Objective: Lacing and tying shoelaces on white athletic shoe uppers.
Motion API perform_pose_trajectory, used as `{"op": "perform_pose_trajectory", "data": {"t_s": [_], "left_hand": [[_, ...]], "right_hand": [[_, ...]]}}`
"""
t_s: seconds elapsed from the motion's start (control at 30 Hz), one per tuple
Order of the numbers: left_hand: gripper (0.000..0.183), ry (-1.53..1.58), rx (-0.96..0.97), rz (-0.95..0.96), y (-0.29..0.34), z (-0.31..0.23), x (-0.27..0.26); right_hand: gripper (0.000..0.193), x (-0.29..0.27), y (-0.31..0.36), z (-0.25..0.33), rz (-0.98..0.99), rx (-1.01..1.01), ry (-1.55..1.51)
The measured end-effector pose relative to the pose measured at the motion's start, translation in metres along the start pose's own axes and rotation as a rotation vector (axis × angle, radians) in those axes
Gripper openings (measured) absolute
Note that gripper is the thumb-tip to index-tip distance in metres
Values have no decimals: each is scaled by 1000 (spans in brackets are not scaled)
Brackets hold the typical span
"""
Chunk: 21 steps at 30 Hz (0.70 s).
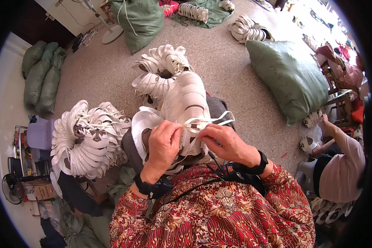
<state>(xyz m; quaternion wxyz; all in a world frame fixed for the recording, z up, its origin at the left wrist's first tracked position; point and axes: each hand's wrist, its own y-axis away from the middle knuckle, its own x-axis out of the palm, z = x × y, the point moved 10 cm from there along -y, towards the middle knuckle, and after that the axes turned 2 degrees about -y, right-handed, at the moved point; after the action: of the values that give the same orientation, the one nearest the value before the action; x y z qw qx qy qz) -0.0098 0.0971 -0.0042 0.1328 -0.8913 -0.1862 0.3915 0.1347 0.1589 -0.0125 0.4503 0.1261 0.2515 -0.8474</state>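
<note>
Pinching a flat white lace in my left grip; right grip curls beside it, can't tell if closed on it. Lace crosses the nested row of white mesh shoe uppers before me. Similar white bundle sits left.

- The laces are white.
- The shoe uppers are white, greyish brown inside.
- The top is red with cream, gold and dark floral swirls.
- Both wristbands are black.
- The big sack is dull green.
- The floor is speckled greyish beige.
- The tub is pale purple.
</note>
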Motion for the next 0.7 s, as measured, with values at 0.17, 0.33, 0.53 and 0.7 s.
{"op": "perform_pose_trajectory", "data": {"t_s": [0.17,0.33,0.53,0.7], "left_hand": [[19,-479,277,-14,13,-27,1],[32,-594,296,42,26,-32,8],[56,-502,164,156,24,-37,6],[61,-390,47,239,25,-16,12]], "right_hand": [[24,14,-3,4,43,3,90],[31,26,-6,0,108,37,178],[31,28,-8,0,107,30,195],[32,31,-13,3,99,21,237]]}}
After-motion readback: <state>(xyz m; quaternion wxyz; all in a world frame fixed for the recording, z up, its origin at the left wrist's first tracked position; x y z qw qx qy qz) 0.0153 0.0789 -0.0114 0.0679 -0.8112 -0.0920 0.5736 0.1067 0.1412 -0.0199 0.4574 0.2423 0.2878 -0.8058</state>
